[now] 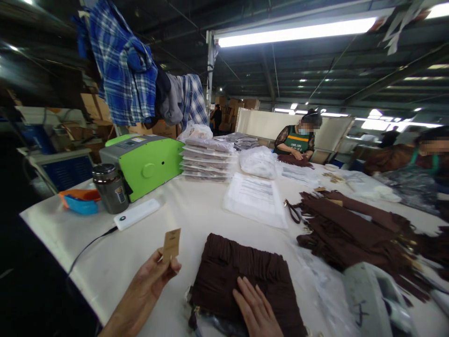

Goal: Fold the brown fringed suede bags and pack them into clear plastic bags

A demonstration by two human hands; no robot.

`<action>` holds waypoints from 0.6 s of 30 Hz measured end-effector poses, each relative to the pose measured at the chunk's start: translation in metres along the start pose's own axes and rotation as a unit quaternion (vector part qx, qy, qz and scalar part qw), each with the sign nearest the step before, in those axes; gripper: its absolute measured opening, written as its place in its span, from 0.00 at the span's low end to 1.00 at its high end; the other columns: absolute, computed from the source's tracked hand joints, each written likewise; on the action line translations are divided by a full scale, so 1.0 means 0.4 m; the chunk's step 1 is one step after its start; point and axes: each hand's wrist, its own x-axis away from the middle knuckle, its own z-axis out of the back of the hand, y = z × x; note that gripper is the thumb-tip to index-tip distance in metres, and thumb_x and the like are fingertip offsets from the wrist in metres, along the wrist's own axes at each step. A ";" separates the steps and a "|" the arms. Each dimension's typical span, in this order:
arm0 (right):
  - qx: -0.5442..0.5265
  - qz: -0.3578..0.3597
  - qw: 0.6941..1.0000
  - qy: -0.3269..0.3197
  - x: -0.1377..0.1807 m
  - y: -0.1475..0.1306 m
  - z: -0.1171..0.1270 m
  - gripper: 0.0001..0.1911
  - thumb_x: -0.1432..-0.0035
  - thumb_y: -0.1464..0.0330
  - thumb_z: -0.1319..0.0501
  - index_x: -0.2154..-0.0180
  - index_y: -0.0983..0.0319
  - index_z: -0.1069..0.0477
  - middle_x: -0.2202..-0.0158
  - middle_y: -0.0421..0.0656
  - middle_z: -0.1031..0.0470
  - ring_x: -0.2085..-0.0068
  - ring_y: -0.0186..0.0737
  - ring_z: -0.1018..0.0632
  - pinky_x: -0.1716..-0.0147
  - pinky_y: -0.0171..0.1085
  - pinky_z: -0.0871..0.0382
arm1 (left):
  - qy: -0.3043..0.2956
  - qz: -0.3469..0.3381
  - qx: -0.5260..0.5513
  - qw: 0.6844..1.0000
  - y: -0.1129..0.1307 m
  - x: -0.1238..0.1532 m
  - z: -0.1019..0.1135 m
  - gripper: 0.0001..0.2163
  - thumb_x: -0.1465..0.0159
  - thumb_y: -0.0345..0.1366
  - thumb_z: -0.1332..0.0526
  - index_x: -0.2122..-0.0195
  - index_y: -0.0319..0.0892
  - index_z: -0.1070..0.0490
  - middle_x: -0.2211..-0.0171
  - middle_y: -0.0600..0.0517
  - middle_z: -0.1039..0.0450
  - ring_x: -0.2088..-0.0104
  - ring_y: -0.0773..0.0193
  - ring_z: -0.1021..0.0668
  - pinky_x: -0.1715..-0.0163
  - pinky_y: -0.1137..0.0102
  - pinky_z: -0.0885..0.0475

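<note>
My left hand [149, 283] is raised over the white table [115, 252] and pinches a small brown cardboard tag [171, 244] between thumb and fingers. My right hand [256, 311] lies flat, fingers stretched out, on a folded dark brown ruched garment [242, 274] at the table's near edge. A clear plastic bag edge shows beneath the garment's near left corner.
A pile of brown garments [347, 229] lies to the right, clear bags [255, 199] in the middle. A green machine [147, 161], dark jar [111, 188], white power bank [136, 214] and stacked packed bags [206, 161] stand left. Two co-workers [298, 138] work at the far side.
</note>
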 end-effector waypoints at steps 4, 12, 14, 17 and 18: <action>0.011 0.013 1.000 0.013 -0.013 0.005 0.010 0.31 0.34 0.48 0.55 0.40 0.59 0.37 0.43 0.46 0.28 0.43 0.44 0.28 0.45 0.40 0.33 | -0.015 -0.052 -0.158 0.986 -0.001 -0.035 -0.022 0.19 0.45 0.52 0.34 0.61 0.43 0.31 0.76 0.56 0.28 0.73 0.63 0.27 0.69 0.69 0.32; 0.038 0.022 0.999 0.004 -0.011 0.006 0.007 0.22 0.32 0.59 0.51 0.42 0.59 0.35 0.44 0.45 0.28 0.42 0.43 0.28 0.45 0.40 0.32 | -0.055 -0.079 -0.286 0.953 -0.063 -0.082 -0.145 0.17 0.43 0.48 0.40 0.56 0.45 0.31 0.70 0.54 0.25 0.70 0.61 0.24 0.69 0.69 0.30; 0.027 -0.016 0.999 0.043 -0.007 -0.009 -0.026 0.18 0.32 0.66 0.51 0.44 0.56 0.33 0.46 0.44 0.25 0.44 0.41 0.26 0.44 0.40 0.33 | -0.044 -0.076 -0.255 0.963 -0.073 -0.088 -0.135 0.21 0.44 0.50 0.39 0.53 0.45 0.32 0.70 0.56 0.28 0.75 0.64 0.26 0.76 0.70 0.31; 0.036 -0.029 0.996 0.083 -0.027 -0.025 -0.050 0.15 0.34 0.69 0.45 0.48 0.54 0.30 0.53 0.42 0.21 0.51 0.39 0.21 0.47 0.36 0.30 | -0.043 -0.061 -0.224 0.972 -0.094 -0.091 -0.122 0.25 0.45 0.53 0.38 0.50 0.45 0.33 0.69 0.56 0.30 0.75 0.64 0.25 0.78 0.70 0.28; 0.044 -0.029 0.995 0.080 -0.040 -0.025 -0.039 0.14 0.36 0.69 0.42 0.49 0.52 0.29 0.55 0.40 0.20 0.53 0.38 0.20 0.50 0.35 0.28 | -0.036 -0.061 -0.230 0.971 -0.105 -0.094 -0.134 0.25 0.44 0.54 0.37 0.50 0.45 0.33 0.68 0.55 0.29 0.73 0.63 0.24 0.75 0.69 0.26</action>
